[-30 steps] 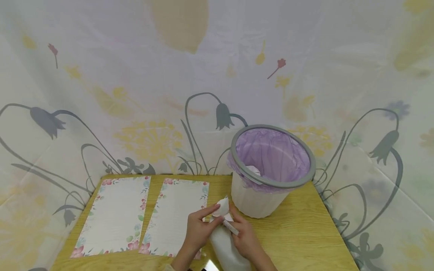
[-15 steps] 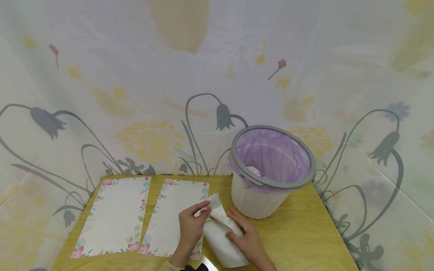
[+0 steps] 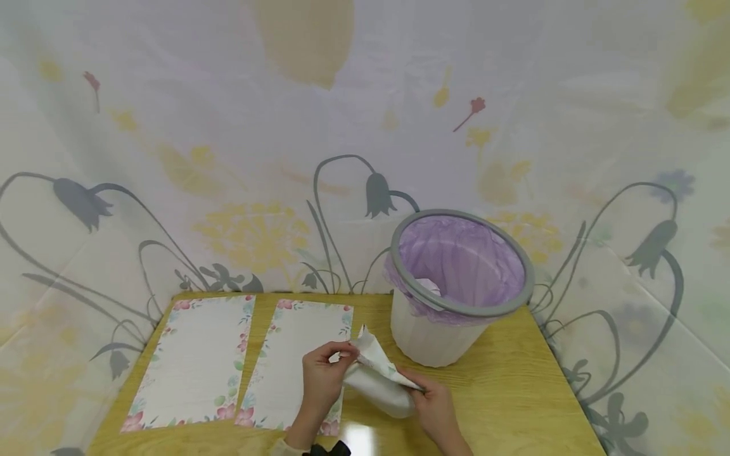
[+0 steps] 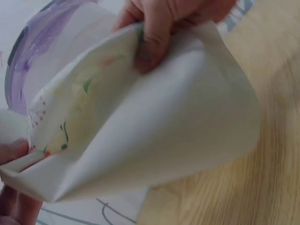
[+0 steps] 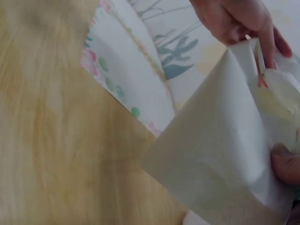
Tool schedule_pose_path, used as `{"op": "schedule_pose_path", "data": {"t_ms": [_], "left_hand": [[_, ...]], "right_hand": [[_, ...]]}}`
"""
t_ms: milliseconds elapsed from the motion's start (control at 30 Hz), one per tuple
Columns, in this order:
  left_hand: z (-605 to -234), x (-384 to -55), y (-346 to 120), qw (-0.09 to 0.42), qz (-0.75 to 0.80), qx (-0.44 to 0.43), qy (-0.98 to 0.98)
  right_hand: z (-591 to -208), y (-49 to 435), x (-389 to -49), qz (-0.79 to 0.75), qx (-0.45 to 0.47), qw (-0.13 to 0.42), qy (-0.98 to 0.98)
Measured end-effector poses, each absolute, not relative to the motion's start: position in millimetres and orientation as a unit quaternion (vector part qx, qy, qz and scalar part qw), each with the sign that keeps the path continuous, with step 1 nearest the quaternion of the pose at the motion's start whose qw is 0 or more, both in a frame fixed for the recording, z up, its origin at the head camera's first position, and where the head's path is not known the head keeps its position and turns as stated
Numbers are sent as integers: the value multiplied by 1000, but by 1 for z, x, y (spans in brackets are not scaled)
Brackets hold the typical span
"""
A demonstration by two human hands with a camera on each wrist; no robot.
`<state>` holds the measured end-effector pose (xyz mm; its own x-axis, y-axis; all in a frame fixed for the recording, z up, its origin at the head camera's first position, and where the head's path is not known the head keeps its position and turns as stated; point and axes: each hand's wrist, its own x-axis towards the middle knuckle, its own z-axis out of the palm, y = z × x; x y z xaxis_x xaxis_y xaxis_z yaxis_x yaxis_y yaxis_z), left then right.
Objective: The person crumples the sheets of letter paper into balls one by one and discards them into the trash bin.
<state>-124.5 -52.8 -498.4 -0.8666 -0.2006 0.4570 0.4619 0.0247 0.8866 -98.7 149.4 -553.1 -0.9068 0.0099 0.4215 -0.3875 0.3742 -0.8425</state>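
A sheet of white paper with a flowered border is bent into a loose curl above the table. My left hand pinches its left edge between thumb and fingers. At the opposite edge my right hand grips the sheet with the thumb on top. Up close in the left wrist view, the curled paper shows its plain outer side, with the printed sprigs inside the fold. The right wrist view shows the plain back of the paper, with the right thumb pressing on it.
Two flower-bordered sheets lie flat at the left: the outer sheet and the inner sheet. Behind the right hand stands a white bin with a grey rim and purple liner; white paper is inside. A flower-patterned cloth hangs behind the table.
The paper has gone from bunched between both hands to spread wider. My right hand has moved right and down, now gripping the sheet's edge. My left hand has shifted left and kept its pinch.
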Motion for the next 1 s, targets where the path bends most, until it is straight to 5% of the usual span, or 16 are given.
{"op": "schedule_pose_path", "data": {"t_ms": [400,833,1000], "left_hand": [[-525,-133,-65,209,-607,-336,-690],[-531,-133,-62,163,-696,-216,-665],[-534,-134,-63,90,-684,-224,-689]], "right_hand": [[-536,156,-106,573,62,97,-811],[-539,159,-110,589,105,130,-791],[-538,159,-111,588,113,134,-790]]}}
